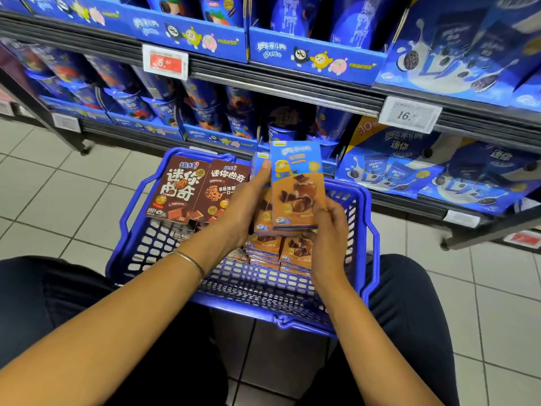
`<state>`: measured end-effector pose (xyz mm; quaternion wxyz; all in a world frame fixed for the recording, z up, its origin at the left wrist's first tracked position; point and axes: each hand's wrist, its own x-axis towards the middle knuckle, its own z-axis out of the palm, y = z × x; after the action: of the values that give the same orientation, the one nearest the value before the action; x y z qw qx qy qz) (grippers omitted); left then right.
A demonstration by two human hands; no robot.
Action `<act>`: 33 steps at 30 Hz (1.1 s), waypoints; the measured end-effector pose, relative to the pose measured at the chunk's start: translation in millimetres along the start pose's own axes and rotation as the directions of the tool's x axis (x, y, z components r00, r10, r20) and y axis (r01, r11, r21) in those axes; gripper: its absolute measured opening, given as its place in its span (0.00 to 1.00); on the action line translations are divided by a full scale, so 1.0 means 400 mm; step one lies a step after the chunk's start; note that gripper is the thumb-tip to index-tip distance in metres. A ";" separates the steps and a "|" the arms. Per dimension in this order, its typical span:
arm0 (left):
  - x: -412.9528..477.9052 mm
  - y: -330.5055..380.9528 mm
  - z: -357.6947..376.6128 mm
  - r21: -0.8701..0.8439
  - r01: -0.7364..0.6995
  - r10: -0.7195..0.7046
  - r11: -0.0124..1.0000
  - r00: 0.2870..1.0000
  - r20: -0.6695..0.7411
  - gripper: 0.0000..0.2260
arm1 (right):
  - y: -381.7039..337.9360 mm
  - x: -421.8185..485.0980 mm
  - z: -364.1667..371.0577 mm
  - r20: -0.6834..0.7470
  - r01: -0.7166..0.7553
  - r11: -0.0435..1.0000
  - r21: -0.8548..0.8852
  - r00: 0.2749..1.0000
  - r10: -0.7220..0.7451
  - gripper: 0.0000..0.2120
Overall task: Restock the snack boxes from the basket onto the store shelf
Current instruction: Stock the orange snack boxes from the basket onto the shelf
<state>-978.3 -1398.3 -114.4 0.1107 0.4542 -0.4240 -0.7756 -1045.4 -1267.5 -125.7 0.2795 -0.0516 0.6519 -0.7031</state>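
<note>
A blue plastic basket (140, 230) sits on the floor between my knees, below the store shelf (292, 92). My right hand (329, 230) grips the lower right corner of an upright blue-and-orange snack box (295, 183). Behind that box stands a second box of the same kind (263, 212), held at its left side by my left hand (248, 200). More of these boxes (292, 250) lie stacked in the basket underneath. Two brown cookie boxes (190, 189) lean against the basket's far left wall.
The shelves hold blue cookie tubs (205, 109) and large blue packs (409, 168). Price tags (409, 114) hang from the shelf rails. White tiled floor (58, 177) lies to the left and right. My dark-trousered legs (415, 317) flank the basket.
</note>
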 end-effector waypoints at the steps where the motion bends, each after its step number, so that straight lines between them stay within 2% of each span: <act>1: -0.003 0.002 0.001 -0.008 -0.023 0.023 1.000 0.999 0.024 0.29 | -0.002 -0.004 0.007 0.020 -0.009 0.999 -0.038 1.000 0.009 0.19; 4: -0.016 0.006 0.000 0.000 -0.086 0.085 0.996 0.990 0.110 0.33 | 0.002 -0.011 0.019 0.054 -0.018 0.994 -0.111 0.998 0.024 0.16; 6: -0.016 0.006 -0.001 0.018 -0.104 0.102 0.994 0.991 0.092 0.39 | 0.012 -0.015 0.022 0.091 0.008 0.983 -0.181 0.996 0.008 0.14; 7: -0.015 0.006 -0.001 0.034 -0.114 0.111 0.993 0.991 0.070 0.38 | 0.017 -0.018 0.022 0.112 0.030 0.979 -0.199 0.994 -0.008 0.14; 10: -0.019 0.012 -0.008 0.004 -0.098 0.098 0.995 0.993 0.059 0.25 | 0.026 -0.017 0.011 0.151 0.064 0.991 -0.116 0.987 -0.046 0.15; 12: -0.022 0.019 -0.015 -0.082 -0.061 0.068 0.995 0.993 0.092 0.16 | 0.049 0.001 -0.001 0.082 -0.020 1.000 -0.012 0.996 0.021 0.18; 13: -0.022 0.022 -0.020 -0.121 -0.054 0.065 0.991 0.993 0.096 0.14 | 0.067 0.011 -0.004 0.023 -0.081 0.997 -0.001 0.996 0.081 0.18; 14: -0.022 0.024 -0.024 -0.155 -0.051 0.066 0.987 0.993 0.096 0.14 | 0.091 0.021 -0.008 -0.015 -0.138 0.990 -0.038 0.990 0.137 0.16; 16: -0.020 0.025 -0.032 -0.190 -0.049 0.069 0.981 0.993 0.100 0.15 | 0.151 0.043 -0.012 -0.019 -0.231 0.946 -0.228 0.972 0.233 0.11; 18: -0.028 0.027 -0.033 -0.197 -0.045 0.063 0.979 0.994 0.087 0.15 | 0.218 0.061 -0.009 0.028 -0.267 0.849 -0.457 0.949 0.313 0.13; 20: -0.033 0.027 -0.035 -0.192 -0.044 0.061 0.980 0.994 0.085 0.16 | 0.267 0.066 0.001 0.069 -0.267 0.754 -0.601 0.922 0.381 0.14; 23: -0.042 0.025 -0.041 -0.155 -0.028 0.045 0.988 0.993 0.105 0.16 | 0.310 0.064 0.028 0.068 -0.233 0.661 -0.713 0.915 0.397 0.17; 28: -0.052 0.026 -0.043 -0.111 -0.024 0.037 0.994 0.992 0.117 0.14 | 0.334 0.060 0.075 -0.049 -0.293 0.587 -0.755 0.918 0.394 0.33; 30: -0.054 0.027 -0.044 -0.097 -0.035 0.045 0.995 0.993 0.109 0.15 | 0.333 0.054 0.083 -0.079 -0.311 0.612 -0.727 0.923 0.376 0.32; 33: -0.053 0.028 -0.044 -0.089 -0.033 0.042 0.995 0.994 0.104 0.14 | 0.332 0.048 0.083 -0.098 -0.321 0.714 -0.622 0.937 0.335 0.23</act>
<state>-954.6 -1403.4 -97.2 0.1224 0.3993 -0.4033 -0.8142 -1003.7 -1304.8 -252.2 0.3732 -0.0332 0.8442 -0.3833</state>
